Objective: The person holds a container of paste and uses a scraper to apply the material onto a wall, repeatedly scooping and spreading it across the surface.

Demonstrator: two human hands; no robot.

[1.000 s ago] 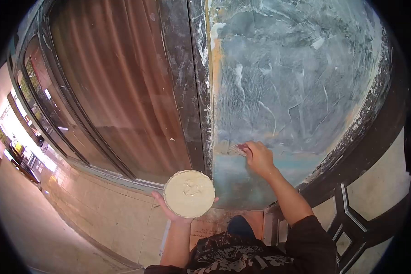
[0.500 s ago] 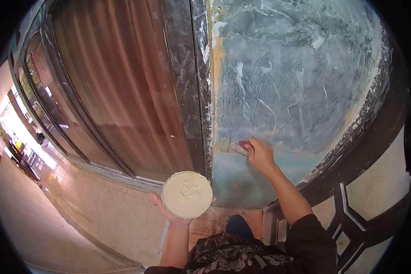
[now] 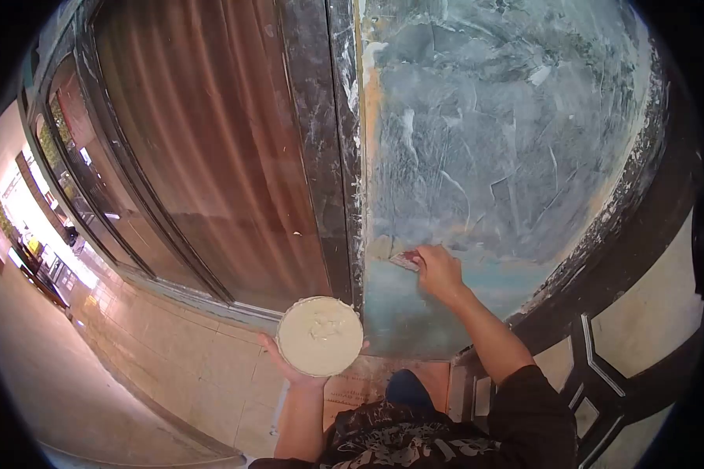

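A round tub of cream-coloured putty (image 3: 319, 338) rests in my left hand (image 3: 305, 381), which cups it from below; a thumb and a fingertip show at its sides. The putty's surface is mostly smooth, with a small rough patch in the middle. My right hand (image 3: 440, 272) is closed around a small putty knife (image 3: 405, 260), whose blade lies against the wall panel (image 3: 477, 156). The panel is streaked grey and white above, with a smoother blue-green area below the knife.
Left of the panel stand a dark, paint-spotted frame (image 3: 314, 117) and a window with a brown curtain (image 3: 211, 141) behind it. Tiled floor (image 3: 188, 336) runs along the lower left. A dark lattice with pale panes (image 3: 602, 391) is at the right. Printed cardboard (image 3: 356, 391) lies by my feet.
My right hand and the putty knife have shifted slightly down along the panel. The tub in my left hand has barely moved.
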